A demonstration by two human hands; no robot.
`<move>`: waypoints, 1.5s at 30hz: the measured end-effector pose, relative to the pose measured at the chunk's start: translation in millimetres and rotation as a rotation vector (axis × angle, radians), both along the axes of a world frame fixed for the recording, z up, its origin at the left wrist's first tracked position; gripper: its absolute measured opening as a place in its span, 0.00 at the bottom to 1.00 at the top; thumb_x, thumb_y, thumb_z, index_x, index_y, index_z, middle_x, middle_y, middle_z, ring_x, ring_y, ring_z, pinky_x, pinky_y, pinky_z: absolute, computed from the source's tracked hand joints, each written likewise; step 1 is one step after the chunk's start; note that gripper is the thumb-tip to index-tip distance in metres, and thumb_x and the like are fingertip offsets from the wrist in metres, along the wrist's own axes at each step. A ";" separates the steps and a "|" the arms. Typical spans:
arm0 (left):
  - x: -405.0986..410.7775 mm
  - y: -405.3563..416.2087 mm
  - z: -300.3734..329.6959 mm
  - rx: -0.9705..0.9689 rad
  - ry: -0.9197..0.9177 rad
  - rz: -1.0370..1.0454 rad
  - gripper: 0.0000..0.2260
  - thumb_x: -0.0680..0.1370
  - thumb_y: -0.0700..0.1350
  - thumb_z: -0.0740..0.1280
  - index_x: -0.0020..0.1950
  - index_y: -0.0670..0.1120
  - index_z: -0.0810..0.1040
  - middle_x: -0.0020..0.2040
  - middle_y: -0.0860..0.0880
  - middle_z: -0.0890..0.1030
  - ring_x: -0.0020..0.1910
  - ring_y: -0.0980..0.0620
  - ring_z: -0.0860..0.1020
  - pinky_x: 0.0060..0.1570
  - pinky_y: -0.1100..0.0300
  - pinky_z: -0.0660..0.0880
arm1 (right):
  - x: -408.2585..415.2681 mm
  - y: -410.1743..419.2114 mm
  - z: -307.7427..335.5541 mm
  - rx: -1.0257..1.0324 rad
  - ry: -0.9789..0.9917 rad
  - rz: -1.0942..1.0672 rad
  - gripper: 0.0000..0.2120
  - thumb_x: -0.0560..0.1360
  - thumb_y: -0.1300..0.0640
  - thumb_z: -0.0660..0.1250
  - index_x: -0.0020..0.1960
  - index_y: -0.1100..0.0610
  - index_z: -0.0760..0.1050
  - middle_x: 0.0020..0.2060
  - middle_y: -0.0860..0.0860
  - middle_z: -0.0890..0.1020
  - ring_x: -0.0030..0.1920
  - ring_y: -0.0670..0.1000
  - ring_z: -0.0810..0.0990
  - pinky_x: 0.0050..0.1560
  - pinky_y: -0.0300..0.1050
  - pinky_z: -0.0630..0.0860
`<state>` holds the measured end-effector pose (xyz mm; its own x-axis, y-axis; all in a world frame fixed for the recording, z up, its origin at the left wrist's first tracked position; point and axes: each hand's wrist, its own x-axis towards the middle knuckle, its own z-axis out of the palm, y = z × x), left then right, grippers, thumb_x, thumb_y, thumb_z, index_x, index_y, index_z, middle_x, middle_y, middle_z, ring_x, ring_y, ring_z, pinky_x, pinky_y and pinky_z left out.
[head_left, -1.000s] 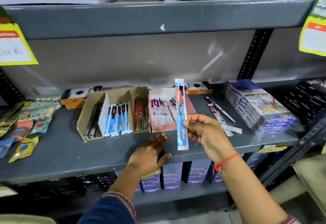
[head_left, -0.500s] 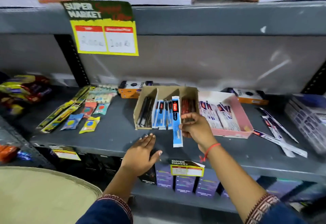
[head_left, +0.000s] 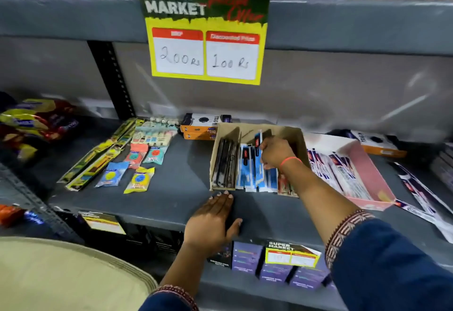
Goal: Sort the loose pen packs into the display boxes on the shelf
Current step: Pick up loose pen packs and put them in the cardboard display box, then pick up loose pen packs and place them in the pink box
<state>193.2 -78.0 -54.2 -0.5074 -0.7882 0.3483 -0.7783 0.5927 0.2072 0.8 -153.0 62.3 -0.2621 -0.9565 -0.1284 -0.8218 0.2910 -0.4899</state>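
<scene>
A brown cardboard display box [head_left: 296, 136] stands on the grey shelf [head_left: 176, 188], split into compartments of black, blue and red pen packs. My right hand [head_left: 275, 153] reaches into it and grips a blue pen pack [head_left: 257, 149], which stands among the other blue packs [head_left: 247, 176] in the middle compartment. My left hand [head_left: 213, 220] lies flat and empty on the shelf's front edge, just before the box. To the right is a pink display box [head_left: 375, 176] with white-and-purple packs. Loose pen packs [head_left: 421, 193] lie on the shelf further right.
Small snack and stationery packets [head_left: 137, 161] are spread on the shelf to the left. Orange-and-white boxes [head_left: 201, 126] sit behind the cardboard box. A yellow price sign [head_left: 206, 33] hangs from the shelf above. Purple boxes [head_left: 277, 269] fill the lower shelf.
My right hand has carried the blue pen pack forward from above the shelf's front into the middle compartment of the cardboard box. The camera has shifted left and closer. My left hand has stayed put.
</scene>
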 end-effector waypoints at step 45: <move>-138.3 36.1 2.9 0.126 -0.261 -0.315 0.26 0.81 0.56 0.46 0.75 0.43 0.48 0.76 0.45 0.50 0.74 0.51 0.47 0.67 0.62 0.36 | -192.1 149.7 -34.3 -0.348 0.253 -0.621 0.14 0.71 0.66 0.59 0.55 0.65 0.76 0.55 0.66 0.76 0.55 0.67 0.76 0.48 0.58 0.75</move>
<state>54.9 -41.8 -51.3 -0.7888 -0.6085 0.0871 -0.5990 0.7927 0.1134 -191.3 -3.3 28.0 -0.7475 -0.5977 0.2899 -0.6569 0.6001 -0.4565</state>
